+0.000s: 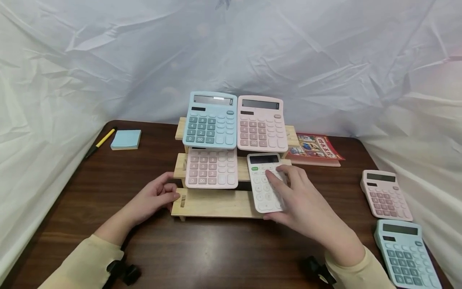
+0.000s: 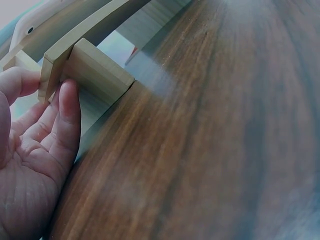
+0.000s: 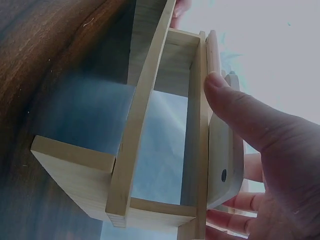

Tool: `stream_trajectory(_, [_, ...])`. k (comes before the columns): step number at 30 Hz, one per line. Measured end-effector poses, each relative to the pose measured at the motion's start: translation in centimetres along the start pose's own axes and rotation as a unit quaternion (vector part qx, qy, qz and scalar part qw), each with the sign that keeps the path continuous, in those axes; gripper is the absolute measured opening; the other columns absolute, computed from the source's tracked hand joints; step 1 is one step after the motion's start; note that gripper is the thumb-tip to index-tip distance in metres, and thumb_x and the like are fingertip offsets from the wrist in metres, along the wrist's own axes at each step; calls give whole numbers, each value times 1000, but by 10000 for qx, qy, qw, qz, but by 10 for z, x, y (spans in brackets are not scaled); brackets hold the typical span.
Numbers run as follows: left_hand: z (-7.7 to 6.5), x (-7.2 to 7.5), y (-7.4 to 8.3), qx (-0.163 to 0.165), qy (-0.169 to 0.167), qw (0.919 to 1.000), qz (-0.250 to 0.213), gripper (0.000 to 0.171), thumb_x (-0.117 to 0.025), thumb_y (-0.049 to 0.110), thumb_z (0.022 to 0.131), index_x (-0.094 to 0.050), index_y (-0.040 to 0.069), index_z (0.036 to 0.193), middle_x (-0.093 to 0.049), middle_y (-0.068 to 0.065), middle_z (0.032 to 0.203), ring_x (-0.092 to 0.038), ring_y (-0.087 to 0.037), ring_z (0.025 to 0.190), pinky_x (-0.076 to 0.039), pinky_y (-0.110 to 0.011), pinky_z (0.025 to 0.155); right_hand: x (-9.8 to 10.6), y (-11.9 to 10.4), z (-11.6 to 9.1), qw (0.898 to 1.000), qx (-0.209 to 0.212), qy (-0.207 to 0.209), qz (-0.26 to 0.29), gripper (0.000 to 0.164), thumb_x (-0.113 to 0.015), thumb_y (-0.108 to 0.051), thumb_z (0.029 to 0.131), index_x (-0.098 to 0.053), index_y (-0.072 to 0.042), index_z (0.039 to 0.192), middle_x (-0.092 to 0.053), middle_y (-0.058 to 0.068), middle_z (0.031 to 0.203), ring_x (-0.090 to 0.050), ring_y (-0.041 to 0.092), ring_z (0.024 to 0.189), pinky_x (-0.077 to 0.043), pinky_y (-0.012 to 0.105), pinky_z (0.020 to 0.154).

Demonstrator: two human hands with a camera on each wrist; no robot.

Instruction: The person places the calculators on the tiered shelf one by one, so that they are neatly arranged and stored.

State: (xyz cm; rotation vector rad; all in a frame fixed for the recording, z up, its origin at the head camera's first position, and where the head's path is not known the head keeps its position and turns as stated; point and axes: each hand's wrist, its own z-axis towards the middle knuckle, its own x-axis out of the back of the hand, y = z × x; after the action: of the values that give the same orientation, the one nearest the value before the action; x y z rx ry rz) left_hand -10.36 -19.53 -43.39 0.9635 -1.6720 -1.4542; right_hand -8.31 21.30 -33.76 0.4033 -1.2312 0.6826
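A three-tier wooden rack stands on the table. At its lower left end my left hand pinches the board, with thumb and fingers on either side of the wood. A white calculator leans against the middle tier on the right, its lower end over the bottom tier. My right hand grips it, thumb at its lower edge and fingers over its keys and right side. Left of it on the middle tier sits a pink calculator. A blue calculator and another pink calculator fill the top tier.
On the table's right lie a pink calculator and a blue calculator. A red-covered book lies behind the rack. Blue sticky notes and a yellow-and-black pen are at the back left. White sheeting hangs around the table.
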Motion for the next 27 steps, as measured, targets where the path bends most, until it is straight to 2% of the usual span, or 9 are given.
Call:
stream_trajectory(5, [0, 1, 0, 9, -28, 10000, 37, 52, -62, 16, 96, -33, 12, 140, -62, -23, 95, -64, -34, 79, -56, -45, 68, -1, 0, 1, 10000, 13, 30, 53, 95, -77, -61, 71, -45, -10, 145, -35, 20, 142, -34, 37, 128, -37, 47, 101])
stream_trajectory(13, [0, 3, 0, 29, 11, 10000, 40, 53, -63, 17, 96, -34, 13, 140, -62, -23, 95, -64, -33, 79, -56, -45, 68, -12, -7, 6, 9998, -119, 116, -117, 103, -65, -76, 71, -38, -13, 148, -32, 19, 147, -23, 42, 138, -22, 62, 104])
stream_trajectory(18, [1, 2, -3, -120, -63, 9999, -76, 51, -62, 14, 96, -35, 11, 139, -61, -22, 92, -64, -31, 77, -56, -45, 66, -16, -14, 13, 9995, -224, 34, -226, 107, -61, -79, 71, -32, -15, 150, -31, 18, 147, -22, 39, 138, -26, 61, 102])
stream_trajectory(24, [3, 1, -6, -235, -120, 9996, -126, 49, -61, 12, 96, -35, 11, 138, -60, -22, 90, -64, -30, 76, -56, -45, 64, -14, -18, 19, 9985, -358, 23, -401, 107, -66, -80, 66, -37, -19, 149, -33, 19, 142, -25, 39, 133, -30, 60, 96])
stream_trajectory(27, [1, 2, -5, -243, -107, 9995, -155, 50, -61, 12, 96, -35, 10, 138, -60, -22, 90, -64, -31, 76, -56, -45, 64, -13, -18, 20, 9987, -335, -86, -373, 107, -66, -79, 66, -35, -20, 150, -32, 19, 144, -24, 40, 134, -30, 61, 96])
